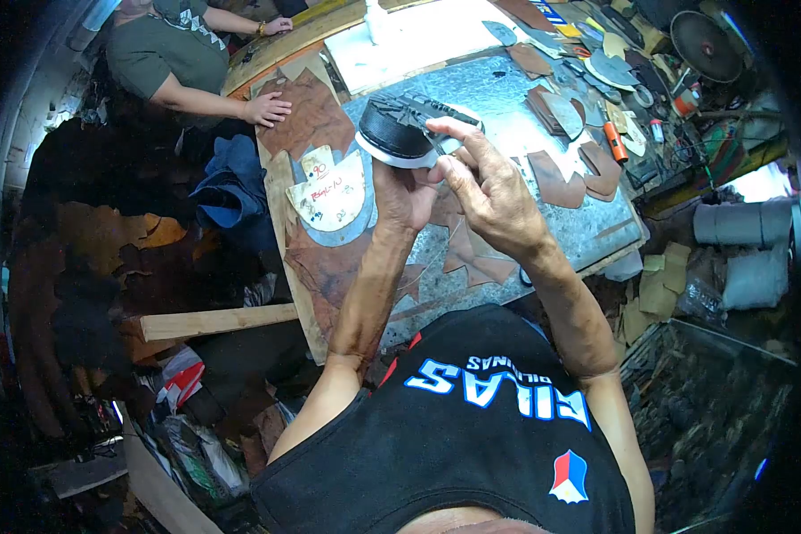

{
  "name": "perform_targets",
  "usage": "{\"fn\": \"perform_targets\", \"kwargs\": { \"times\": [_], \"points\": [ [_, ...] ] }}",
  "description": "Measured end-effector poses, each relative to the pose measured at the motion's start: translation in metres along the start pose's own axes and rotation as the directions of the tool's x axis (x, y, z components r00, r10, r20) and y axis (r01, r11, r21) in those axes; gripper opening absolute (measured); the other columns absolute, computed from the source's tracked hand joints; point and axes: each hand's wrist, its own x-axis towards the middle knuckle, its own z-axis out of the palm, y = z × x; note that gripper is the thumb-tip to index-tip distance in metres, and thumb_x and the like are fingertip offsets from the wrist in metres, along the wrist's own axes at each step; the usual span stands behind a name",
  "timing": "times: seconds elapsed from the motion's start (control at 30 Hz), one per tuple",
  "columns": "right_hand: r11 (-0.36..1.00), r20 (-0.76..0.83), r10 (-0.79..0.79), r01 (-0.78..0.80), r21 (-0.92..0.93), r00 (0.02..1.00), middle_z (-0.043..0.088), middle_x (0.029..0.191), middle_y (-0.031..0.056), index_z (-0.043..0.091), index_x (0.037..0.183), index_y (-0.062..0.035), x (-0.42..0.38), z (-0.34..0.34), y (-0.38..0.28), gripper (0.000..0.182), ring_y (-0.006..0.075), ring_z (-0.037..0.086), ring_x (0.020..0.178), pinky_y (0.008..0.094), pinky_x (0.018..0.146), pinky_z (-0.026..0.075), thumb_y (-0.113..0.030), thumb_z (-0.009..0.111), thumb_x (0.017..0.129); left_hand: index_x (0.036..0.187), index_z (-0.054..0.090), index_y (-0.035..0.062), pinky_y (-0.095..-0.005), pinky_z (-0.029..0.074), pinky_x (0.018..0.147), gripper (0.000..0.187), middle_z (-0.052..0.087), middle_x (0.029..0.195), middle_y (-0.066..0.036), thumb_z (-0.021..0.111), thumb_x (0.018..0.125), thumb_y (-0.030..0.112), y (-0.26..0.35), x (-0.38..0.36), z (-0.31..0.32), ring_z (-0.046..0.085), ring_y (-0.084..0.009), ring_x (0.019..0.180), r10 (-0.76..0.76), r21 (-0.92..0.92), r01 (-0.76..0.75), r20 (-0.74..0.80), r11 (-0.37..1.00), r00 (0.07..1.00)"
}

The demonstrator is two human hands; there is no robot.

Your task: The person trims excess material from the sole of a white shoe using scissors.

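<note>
A black shoe-like piece (392,125) with a white edge is held up over the metal-topped table (418,298). My left hand (402,194) is closed round its underside, with part of the fingers hidden behind it. At the piece's right end is my right hand (489,191), its index finger stretched over the straps and its thumb near the white edge. Whether something small sits between those fingers cannot be made out. Just left of my hands lies a white pattern with red writing (329,194), on top of a grey piece.
Another person's hand (267,109) rests on brown leather (304,120) at the table's left. Cut leather pieces (556,181), an orange-handled tool (614,142) and a white bottle (376,22) are on the table. A wooden plank (218,322) juts out at the left.
</note>
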Motion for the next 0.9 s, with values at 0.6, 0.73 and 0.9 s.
{"fn": "perform_targets", "kwargs": {
  "times": [0.6, 0.73, 0.9],
  "points": [
    [0.875, -0.292, -0.282, 0.120, -0.468, 0.914, 0.064, 0.111, 0.0215, 0.056, 0.121, -0.0002, -0.038, -0.066, 0.051, 0.031, 0.0359, 0.064, 0.097, 0.0395, 0.084, 0.052, -0.006, 0.054, 0.091, 0.125, 0.059, 0.0086, -0.0415, 0.038, 0.107, 0.047, 0.060, 0.128, -0.007, 0.061, 0.086, 0.035, 0.025, -0.001, -0.041, 0.054, -0.0230, 0.121, -0.010, -0.209, -0.036, -0.215, 0.977, 0.976],
    [0.790, -0.398, 0.131, -0.338, -0.512, 0.908, 0.059, 0.112, 0.0241, 0.051, 0.128, -0.0034, -0.065, -0.121, 0.161, 0.038, 0.0346, 0.059, 0.104, 0.0438, 0.090, 0.048, -0.017, 0.050, 0.092, 0.128, 0.056, 0.0063, -0.0448, 0.032, 0.111, 0.056, 0.058, 0.129, -0.009, 0.069, 0.080, 0.033, 0.018, -0.010, 0.018, 0.052, -0.0270, 0.122, 0.124, -0.041, -0.137, -0.232, 0.990, 0.965],
    [0.586, -0.430, 0.285, -0.511, -0.629, 0.857, 0.050, 0.098, 0.0251, 0.046, 0.132, -0.0057, -0.083, -0.181, 0.249, 0.046, 0.0430, 0.055, 0.094, 0.0502, 0.080, 0.048, -0.010, 0.048, 0.086, 0.128, 0.054, 0.0039, -0.0474, 0.029, 0.112, 0.065, 0.054, 0.134, -0.010, 0.077, 0.073, 0.031, 0.018, -0.010, 0.018, 0.048, -0.0289, 0.127, 0.081, -0.189, -0.104, -0.127, 0.977, 0.989]
  ]
}}
